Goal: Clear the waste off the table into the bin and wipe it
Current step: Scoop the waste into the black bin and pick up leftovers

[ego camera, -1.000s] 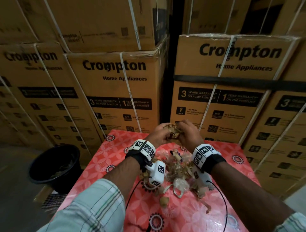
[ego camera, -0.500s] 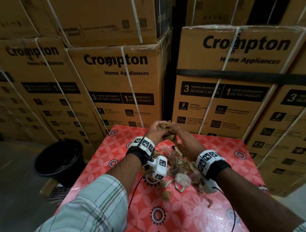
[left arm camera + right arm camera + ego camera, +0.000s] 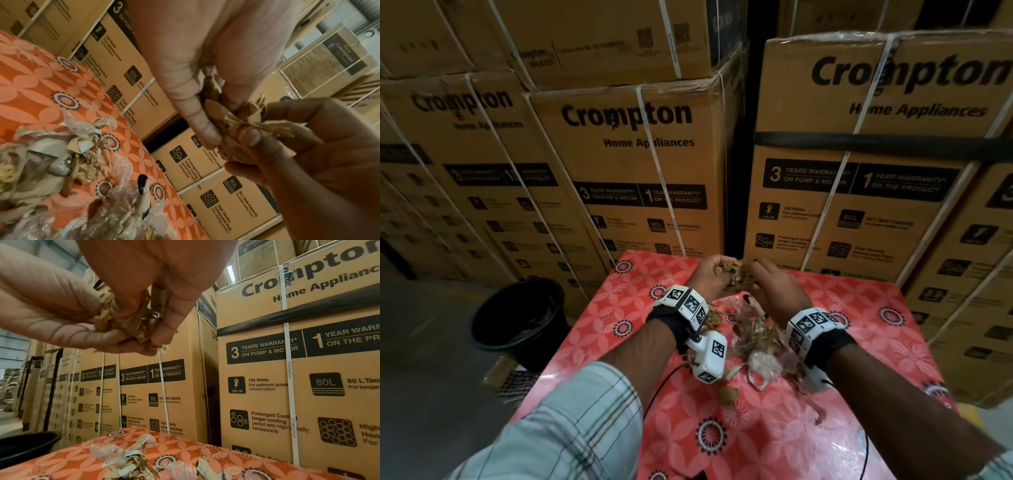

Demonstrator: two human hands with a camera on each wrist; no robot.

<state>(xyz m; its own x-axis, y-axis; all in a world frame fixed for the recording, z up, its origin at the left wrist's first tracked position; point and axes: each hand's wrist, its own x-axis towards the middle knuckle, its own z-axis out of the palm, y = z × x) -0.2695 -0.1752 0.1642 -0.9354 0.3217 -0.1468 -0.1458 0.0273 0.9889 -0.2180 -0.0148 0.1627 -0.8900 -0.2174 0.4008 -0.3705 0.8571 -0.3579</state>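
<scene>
A wad of brown paper scraps (image 3: 734,270) is held up over the far half of the table. My left hand (image 3: 714,279) grips it from the left and my right hand (image 3: 770,291) from the right, fingers curled round it. In the left wrist view the wad of scraps (image 3: 246,120) sits between both thumbs. The right wrist view shows the wad of scraps (image 3: 127,324) squeezed in the fingers. A pile of waste (image 3: 753,339), paper strips and clear plastic, lies on the red flowered table (image 3: 756,438) below my wrists. The black bin (image 3: 517,318) stands on the floor to the left.
Stacked cardboard boxes (image 3: 640,164) wall off the table's far side and right side. The bin (image 3: 26,444) sits lower than the table's left edge. A loose scrap (image 3: 727,397) lies nearer to me on the cloth. Grey floor (image 3: 421,377) shows left of the table.
Both hands have stayed together on the wad over the far part of the table. The right wrist has sunk a little toward the pile.
</scene>
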